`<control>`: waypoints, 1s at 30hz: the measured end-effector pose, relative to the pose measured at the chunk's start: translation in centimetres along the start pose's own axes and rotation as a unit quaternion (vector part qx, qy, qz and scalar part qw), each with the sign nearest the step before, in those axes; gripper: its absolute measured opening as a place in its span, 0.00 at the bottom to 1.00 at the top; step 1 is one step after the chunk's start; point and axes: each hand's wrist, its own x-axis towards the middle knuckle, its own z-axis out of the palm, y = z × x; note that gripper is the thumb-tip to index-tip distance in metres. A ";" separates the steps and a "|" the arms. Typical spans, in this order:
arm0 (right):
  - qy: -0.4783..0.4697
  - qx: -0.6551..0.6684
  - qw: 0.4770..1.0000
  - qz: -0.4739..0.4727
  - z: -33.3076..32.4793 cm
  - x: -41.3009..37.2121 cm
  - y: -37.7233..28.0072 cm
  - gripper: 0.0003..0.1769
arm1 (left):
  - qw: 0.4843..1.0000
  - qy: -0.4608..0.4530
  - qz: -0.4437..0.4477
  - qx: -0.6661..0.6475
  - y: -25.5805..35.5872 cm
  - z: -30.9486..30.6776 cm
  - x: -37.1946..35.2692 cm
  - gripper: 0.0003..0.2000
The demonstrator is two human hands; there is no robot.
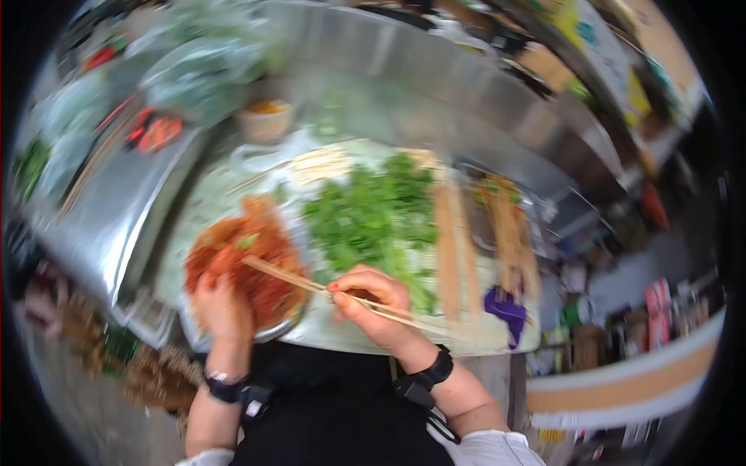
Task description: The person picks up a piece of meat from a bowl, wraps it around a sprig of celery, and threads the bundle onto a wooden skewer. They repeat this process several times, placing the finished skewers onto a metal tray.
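My right hand [374, 301] pinches thin wooden skewers [289, 276] that slant up and left over the bowl. Their pointed-away ends run back past my palm toward the right. My left hand [223, 304] is at the left side of a metal bowl [281, 332] heaped with red-sauced slices [268, 293], perhaps meat. Its fingertips are curled, reddened and blurred, close to the skewer tips and a small green piece [246, 241]. What exactly they grip is hard to see. Right of the bowl lies a pile of leafy green herbs [369, 210].
Bare skewers [458, 256] lie right of the herbs. A tray [483, 225] holds loaded skewers [509, 233], with a purple cloth-like item [507, 312] nearby. A small tub [265, 121] and plastic bags [203, 78] stand behind. A metal wall [435, 81] borders the back.
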 end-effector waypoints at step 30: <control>0.298 0.169 0.919 0.195 -21.1 0.3 6.5 0.08 | 0.981 -0.138 0.058 0.122 -0.5 -1.0 -0.6 0.15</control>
